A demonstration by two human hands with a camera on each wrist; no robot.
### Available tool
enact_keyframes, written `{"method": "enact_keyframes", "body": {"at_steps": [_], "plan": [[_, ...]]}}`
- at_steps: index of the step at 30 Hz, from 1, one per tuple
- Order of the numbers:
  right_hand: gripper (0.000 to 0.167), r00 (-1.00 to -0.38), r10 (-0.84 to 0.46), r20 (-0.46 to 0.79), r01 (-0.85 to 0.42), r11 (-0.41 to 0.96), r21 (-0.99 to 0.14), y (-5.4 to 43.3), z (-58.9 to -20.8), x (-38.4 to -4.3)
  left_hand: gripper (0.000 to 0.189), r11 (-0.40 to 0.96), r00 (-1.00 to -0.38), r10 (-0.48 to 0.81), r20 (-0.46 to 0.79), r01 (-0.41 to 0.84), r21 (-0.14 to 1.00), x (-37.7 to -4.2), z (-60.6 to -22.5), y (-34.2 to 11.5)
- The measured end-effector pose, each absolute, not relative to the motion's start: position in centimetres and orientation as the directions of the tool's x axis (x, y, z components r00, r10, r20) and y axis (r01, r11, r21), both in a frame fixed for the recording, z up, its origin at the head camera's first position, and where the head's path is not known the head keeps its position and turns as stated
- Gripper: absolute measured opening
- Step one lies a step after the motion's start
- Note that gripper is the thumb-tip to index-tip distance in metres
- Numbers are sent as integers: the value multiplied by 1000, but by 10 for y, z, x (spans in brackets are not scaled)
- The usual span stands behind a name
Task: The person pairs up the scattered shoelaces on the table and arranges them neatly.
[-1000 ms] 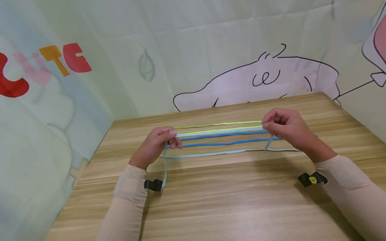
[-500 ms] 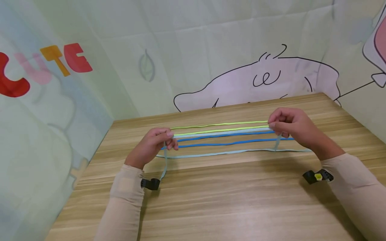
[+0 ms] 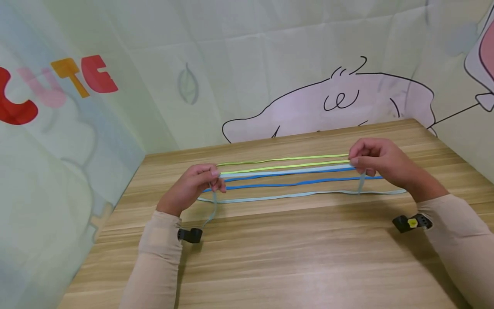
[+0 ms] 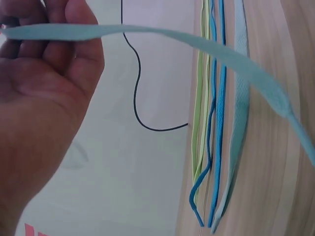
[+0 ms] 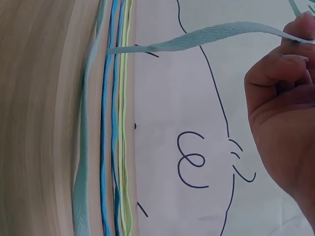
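Observation:
Raised over the table, a light blue flat shoelace stretches between the two hands. My left hand pinches it near one end, with a short tail hanging below the fingers. Toward the other end, my right hand pinches it between thumb and fingers, and its tipped tail dangles, as the right wrist view shows. Beneath lie several laces side by side across the table: another light blue shoelace at the front, blue shoelaces behind it, then lime green shoelaces. The hands hide some lace ends in the head view.
The wood-grain table reaches back to a printed cloth backdrop that also covers the left side. Small black cameras are strapped at both wrists, over beige sleeves.
Both hands have moved apart, the left a little leftward and the right further rightward. The held light blue shoelace now spans a longer stretch between them. The laces on the table stay put.

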State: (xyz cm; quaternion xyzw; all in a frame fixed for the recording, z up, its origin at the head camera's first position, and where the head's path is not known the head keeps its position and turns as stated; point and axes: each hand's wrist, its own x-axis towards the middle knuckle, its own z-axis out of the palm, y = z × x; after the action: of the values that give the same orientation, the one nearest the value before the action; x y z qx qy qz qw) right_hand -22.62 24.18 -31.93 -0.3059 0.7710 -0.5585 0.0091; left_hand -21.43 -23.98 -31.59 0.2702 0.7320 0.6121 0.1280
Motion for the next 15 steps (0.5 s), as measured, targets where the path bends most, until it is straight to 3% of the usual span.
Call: {"method": "enact_keyframes", "body": {"at_steps": [6,15], "plan": [[7,-798,-522,302,-462,209,-862,246,-320,-228,32,113,-779,617,110,226,967,-215,-318,-254],[4,-811,-531,246,-438,272,-857,252,-322,-230,29,120,-769,635,76,195,973,-219,-323,-266]]}}
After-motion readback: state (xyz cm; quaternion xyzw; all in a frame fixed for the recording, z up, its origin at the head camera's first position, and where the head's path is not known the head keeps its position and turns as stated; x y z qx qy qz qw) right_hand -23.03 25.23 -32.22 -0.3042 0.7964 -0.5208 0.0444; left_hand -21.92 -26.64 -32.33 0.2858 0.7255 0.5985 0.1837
